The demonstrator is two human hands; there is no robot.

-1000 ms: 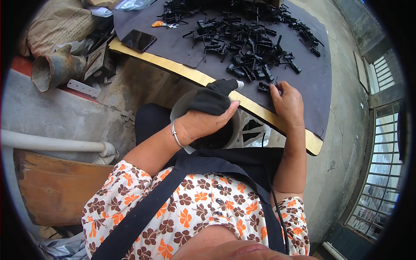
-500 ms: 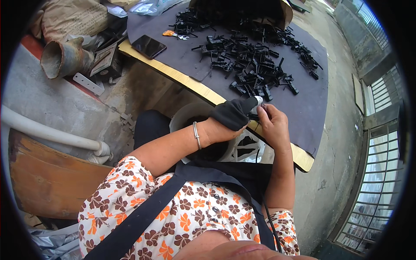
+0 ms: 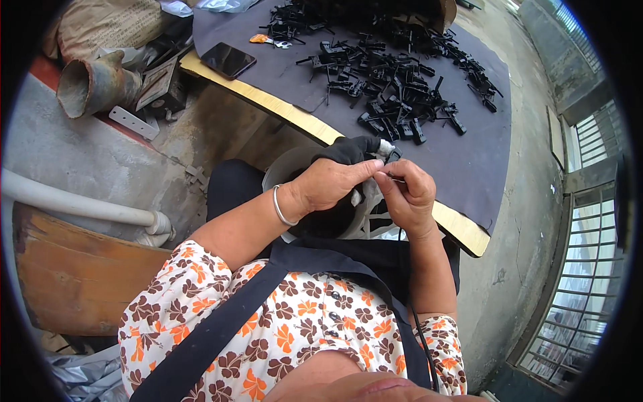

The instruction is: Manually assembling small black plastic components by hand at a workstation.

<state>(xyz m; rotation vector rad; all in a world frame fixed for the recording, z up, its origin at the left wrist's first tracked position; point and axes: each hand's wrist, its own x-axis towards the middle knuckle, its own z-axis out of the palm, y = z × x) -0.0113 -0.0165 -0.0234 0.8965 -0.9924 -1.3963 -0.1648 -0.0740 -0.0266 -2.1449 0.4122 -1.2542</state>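
Note:
Both hands meet just off the near edge of the table. My left hand (image 3: 331, 182) has a black cloth covering (image 3: 348, 149) over some fingers, with white wrapping at a fingertip; its thumb is bare. Its fingers close on a small black plastic part (image 3: 394, 155), which shows just above the touching fingertips. My right hand (image 3: 410, 197) is bare, thumb and forefinger pinched together against the left thumb. What lies inside that pinch is mostly hidden. A pile of similar black plastic parts (image 3: 395, 94), with thin prongs, covers the table beyond my hands.
The dark-topped table (image 3: 462, 174) has a pale wooden edge. A phone (image 3: 229, 61) and an orange-handled tool (image 3: 260, 39) lie at its left. Below my hands stands a pale bucket (image 3: 273, 175). A rusty pipe piece (image 3: 94, 87) and a white pipe (image 3: 80, 197) are at left.
My left hand has turned so that its thumb shows and meets the right fingertips. The right hand has shifted slightly left and down. The black part now shows more clearly above the fingers.

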